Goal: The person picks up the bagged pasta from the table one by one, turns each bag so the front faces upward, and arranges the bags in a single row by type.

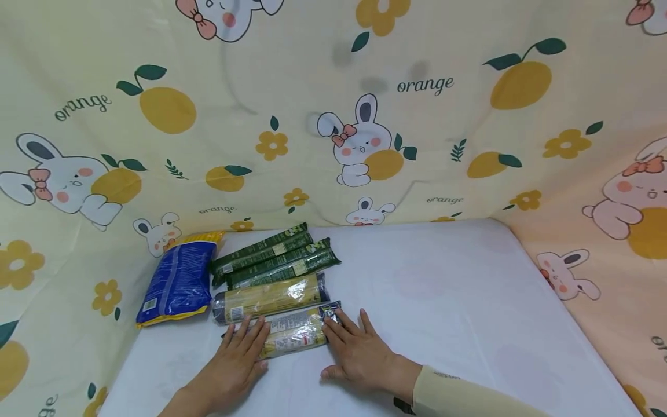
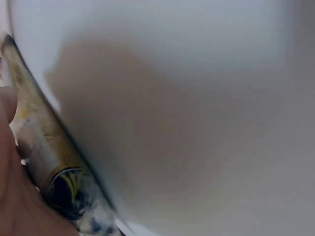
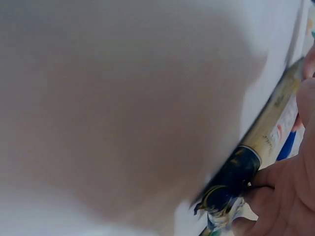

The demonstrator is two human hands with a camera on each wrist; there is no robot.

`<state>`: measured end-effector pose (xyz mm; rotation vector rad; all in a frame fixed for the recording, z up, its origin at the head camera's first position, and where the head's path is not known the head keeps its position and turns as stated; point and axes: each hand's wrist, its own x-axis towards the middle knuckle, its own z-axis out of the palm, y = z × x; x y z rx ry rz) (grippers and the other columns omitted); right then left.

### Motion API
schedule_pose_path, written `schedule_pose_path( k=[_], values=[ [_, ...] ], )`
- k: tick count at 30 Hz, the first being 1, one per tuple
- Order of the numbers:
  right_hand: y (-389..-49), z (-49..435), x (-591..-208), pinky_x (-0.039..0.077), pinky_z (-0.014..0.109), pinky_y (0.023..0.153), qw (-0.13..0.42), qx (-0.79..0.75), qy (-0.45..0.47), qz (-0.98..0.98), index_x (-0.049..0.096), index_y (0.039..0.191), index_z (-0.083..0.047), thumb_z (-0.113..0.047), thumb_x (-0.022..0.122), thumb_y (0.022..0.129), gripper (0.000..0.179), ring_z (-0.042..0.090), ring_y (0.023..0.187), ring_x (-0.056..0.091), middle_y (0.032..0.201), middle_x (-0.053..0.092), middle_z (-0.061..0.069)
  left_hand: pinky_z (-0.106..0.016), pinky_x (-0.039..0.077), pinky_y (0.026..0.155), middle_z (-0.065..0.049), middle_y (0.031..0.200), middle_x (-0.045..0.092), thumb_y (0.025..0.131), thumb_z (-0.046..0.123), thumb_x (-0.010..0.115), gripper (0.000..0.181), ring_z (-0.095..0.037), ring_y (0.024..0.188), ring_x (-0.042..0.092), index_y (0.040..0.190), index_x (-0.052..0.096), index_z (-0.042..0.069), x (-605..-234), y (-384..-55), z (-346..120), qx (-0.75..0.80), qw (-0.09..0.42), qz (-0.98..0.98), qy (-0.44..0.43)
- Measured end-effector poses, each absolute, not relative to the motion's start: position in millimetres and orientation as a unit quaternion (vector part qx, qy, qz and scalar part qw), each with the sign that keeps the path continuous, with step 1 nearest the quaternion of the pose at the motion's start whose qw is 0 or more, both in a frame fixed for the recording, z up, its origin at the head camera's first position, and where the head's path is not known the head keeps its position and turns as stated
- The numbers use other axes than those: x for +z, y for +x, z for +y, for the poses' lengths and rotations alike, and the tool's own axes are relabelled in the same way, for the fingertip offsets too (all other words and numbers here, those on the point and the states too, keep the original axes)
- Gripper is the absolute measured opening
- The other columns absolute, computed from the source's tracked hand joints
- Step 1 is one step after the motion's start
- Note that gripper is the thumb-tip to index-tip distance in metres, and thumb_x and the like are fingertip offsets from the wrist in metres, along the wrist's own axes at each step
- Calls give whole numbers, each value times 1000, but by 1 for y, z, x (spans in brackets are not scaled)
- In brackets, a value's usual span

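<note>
A flat, long packet of what looks like dried noodles (image 1: 294, 335), yellowish with a pale printed label and dark ends, lies on the white table. My left hand (image 1: 233, 360) rests its extended fingers on the packet's left end. On the opposite end lie the fingers of my right hand (image 1: 362, 354), spread and nearly straight, with the thumb out on the tabletop. In the right wrist view, the dark blue end of the noodle packet (image 3: 229, 179) shows beside the fingers. Just behind it is a second yellow packet (image 1: 276, 297) with dark ends, lying roughly parallel.
Two dark green packets (image 1: 283, 267) (image 1: 263, 252) lie slanted farther back. At their left sits a blue bag with yellow ends (image 1: 182, 278). The white tabletop (image 1: 443, 301) stretches to the right. A patterned cloth (image 1: 302, 104) with rabbits and oranges hangs behind and at both sides.
</note>
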<state>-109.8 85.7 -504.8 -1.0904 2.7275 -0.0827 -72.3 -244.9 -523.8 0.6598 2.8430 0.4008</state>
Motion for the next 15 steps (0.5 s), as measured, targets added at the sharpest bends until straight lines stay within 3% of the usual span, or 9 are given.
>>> schedule_pose_path(
  k=[4, 7, 15],
  values=[
    [-119, 113, -502, 17, 73, 123, 101, -54, -327, 938, 36, 165, -10, -70, 45, 102, 87, 34, 162, 21, 172, 33, 7, -51, -9, 130, -12, 178, 6, 113, 48, 40, 74, -35, 164, -2, 170, 13, 8, -514, -70, -208, 160, 142, 944, 251],
    [-130, 134, -502, 16, 74, 123, 98, -70, -293, 949, 37, 164, -7, -66, 46, 104, 84, 37, 162, 21, 171, 35, 10, -62, 9, 129, -16, 177, 7, 113, 49, 38, 75, -35, 164, 3, 168, 14, 3, -505, -73, -177, 152, 167, 933, 280],
    [-160, 183, -503, 10, 77, 122, 99, -95, -226, 964, 38, 162, -2, -55, 41, 111, 73, 43, 161, 17, 170, 34, 16, -54, 19, 130, -12, 176, 18, 114, 46, 36, 67, -26, 164, 16, 167, 26, 6, -485, -97, -104, 105, 190, 916, 338]
  ],
)
